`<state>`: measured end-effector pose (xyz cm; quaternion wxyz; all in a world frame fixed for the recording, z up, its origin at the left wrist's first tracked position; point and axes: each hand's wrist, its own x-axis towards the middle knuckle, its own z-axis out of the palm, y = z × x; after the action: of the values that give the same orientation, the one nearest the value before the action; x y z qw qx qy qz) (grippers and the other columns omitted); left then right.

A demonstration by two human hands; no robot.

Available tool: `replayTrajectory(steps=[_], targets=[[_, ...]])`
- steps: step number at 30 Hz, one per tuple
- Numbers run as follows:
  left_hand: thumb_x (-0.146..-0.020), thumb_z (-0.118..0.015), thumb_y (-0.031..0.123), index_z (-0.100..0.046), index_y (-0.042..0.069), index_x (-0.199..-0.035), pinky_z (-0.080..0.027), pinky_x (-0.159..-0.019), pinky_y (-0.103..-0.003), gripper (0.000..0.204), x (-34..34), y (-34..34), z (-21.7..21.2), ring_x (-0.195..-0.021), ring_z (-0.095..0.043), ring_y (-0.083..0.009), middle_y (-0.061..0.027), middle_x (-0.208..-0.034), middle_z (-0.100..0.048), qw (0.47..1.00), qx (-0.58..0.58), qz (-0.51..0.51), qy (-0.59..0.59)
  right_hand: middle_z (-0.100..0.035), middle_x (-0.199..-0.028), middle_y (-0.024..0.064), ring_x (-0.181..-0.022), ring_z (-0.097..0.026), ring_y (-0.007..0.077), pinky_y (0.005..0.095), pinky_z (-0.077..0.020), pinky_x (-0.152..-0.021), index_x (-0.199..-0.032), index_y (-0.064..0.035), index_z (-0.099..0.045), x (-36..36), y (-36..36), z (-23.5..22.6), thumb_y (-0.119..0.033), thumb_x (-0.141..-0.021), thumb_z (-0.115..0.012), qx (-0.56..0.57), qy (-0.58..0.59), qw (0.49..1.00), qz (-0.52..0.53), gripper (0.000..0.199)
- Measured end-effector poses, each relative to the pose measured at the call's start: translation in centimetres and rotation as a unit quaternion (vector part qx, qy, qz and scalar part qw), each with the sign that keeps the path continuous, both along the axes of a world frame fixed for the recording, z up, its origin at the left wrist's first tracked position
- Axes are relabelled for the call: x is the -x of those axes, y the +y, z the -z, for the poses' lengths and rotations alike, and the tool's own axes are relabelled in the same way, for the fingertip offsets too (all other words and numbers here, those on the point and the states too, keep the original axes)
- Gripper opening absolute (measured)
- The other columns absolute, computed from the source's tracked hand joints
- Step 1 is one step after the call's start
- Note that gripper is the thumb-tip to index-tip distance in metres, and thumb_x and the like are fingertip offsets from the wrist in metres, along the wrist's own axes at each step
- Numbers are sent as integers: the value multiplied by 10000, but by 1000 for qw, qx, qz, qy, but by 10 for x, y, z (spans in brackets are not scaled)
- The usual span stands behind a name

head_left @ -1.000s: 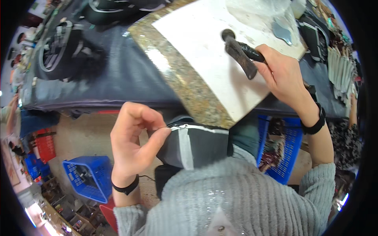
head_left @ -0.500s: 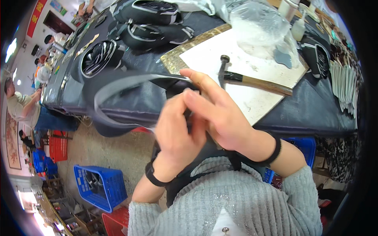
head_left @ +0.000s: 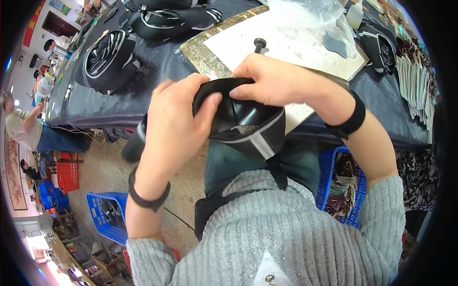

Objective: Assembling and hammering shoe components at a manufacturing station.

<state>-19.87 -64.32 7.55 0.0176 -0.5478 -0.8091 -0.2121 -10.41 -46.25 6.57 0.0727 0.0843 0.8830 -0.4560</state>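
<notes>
A black, flexible piece with pale grey edging (head_left: 260,136), which looks like a shoe upper, hangs bent into an open loop over my lap at the table's front edge. My left hand (head_left: 174,119) grips its left side, thumb inside and fingers outside. The upper edge is pinched by my right hand (head_left: 274,81), whose thumb lies on the glossy inner face. Another end of black material shows left of my left wrist. Beyond my right hand, the hammer (head_left: 259,45) rests on a white sheet (head_left: 234,50); its handle is mostly hidden by my hand and forearm.
Rolled bundles of similar black pieces (head_left: 107,62) lie on the dark-covered table (head_left: 157,90). A clear plastic bag (head_left: 310,16) and a squeeze bottle (head_left: 354,15) stand farther back. Blue baskets (head_left: 326,178) holding pieces are on the floor either side. Another person (head_left: 23,126) works at far left.
My hands have moved apart from being close together. The black piece, earlier swung out to the left as a long blurred loop, is now gathered between them above my lap.
</notes>
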Motion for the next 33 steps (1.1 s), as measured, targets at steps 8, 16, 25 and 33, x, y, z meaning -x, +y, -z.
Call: replayTrajectory(steps=[8,16,25,33], targets=[[-924,-579,112,-649,-72,-940,-475,-614,-202,197,24,19,13,-688,-576,-52,-28,-816,-666,835,-44,48,-547,-683,-793,90,-688,-636,128,242,-502,-665,-939,82,-660,1,27,25,-35,-804,-642,331,-66,941,-34,180],[-928,-584,129,-649,-53,-943,-459,-610,-199,194,19,48,2,-696,-557,-42,2,-807,-648,815,-40,88,-572,-689,-969,64,-824,-637,89,233,-522,-730,-1077,56,-647,-22,52,18,-110,-869,-638,372,-35,928,1,266],[-881,-585,-44,-646,-22,-911,-444,-665,-198,72,-35,98,-82,-739,-563,-60,-23,-817,-637,895,-144,355,-230,-625,-1062,56,-884,-629,131,297,-534,-719,-1223,-40,-560,-105,26,-27,-516,-893,-601,504,203,838,54,580],[-858,-602,188,-532,-17,-1282,-375,-997,-316,476,25,35,-79,-1156,-536,-180,-95,-1197,-602,931,1,239,-276,-556,-1234,118,-849,-599,165,259,-533,-693,-1396,-50,-407,-368,99,-9,-296,-924,-550,74,436,691,571,552]])
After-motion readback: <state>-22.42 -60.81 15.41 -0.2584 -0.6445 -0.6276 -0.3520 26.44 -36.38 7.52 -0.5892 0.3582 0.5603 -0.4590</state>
